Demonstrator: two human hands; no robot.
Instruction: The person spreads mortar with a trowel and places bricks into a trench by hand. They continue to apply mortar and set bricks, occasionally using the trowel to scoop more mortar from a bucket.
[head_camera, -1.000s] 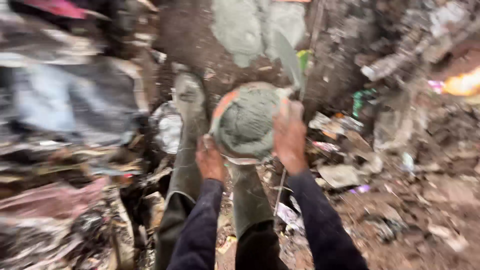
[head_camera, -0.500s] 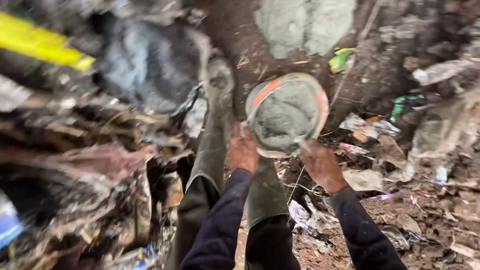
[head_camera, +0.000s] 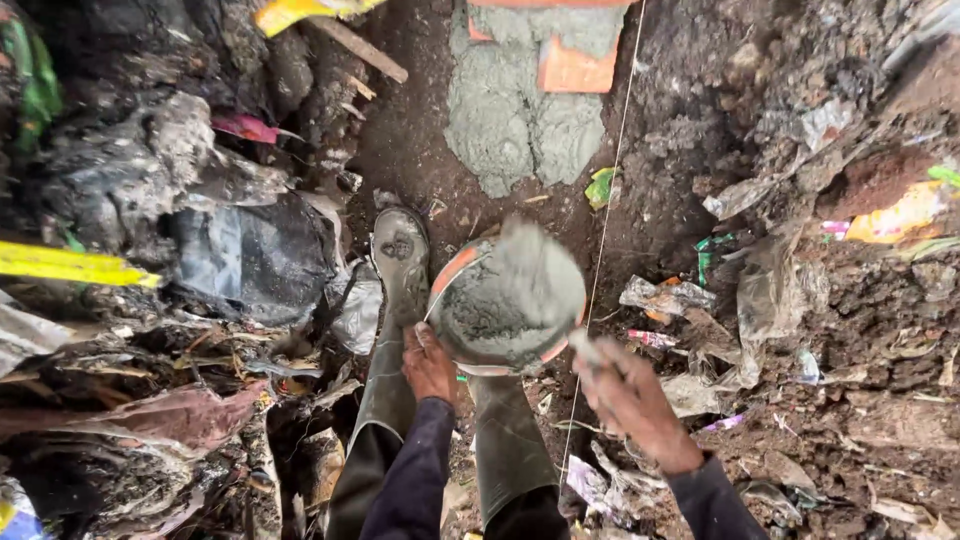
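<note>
One orange pan (head_camera: 505, 305) of grey mortar; left hand (head_camera: 428, 365) grips rim, right hand (head_camera: 625, 395) closed on blurred trowel (head_camera: 530, 265). Two rubber boots (head_camera: 400, 265) below.

I see an outdoor building site dug into dumped waste — a dirt trench (head_camera: 420, 150) with wet grey mortar (head_camera: 520, 110) on orange bricks (head_camera: 575, 70), a taut string line (head_camera: 610, 210), and plastic litter (head_camera: 660, 295) in the soil.

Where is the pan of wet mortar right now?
In the head view, centre: the mortar pan sits above the boots, its rim held by the left hand.
</note>
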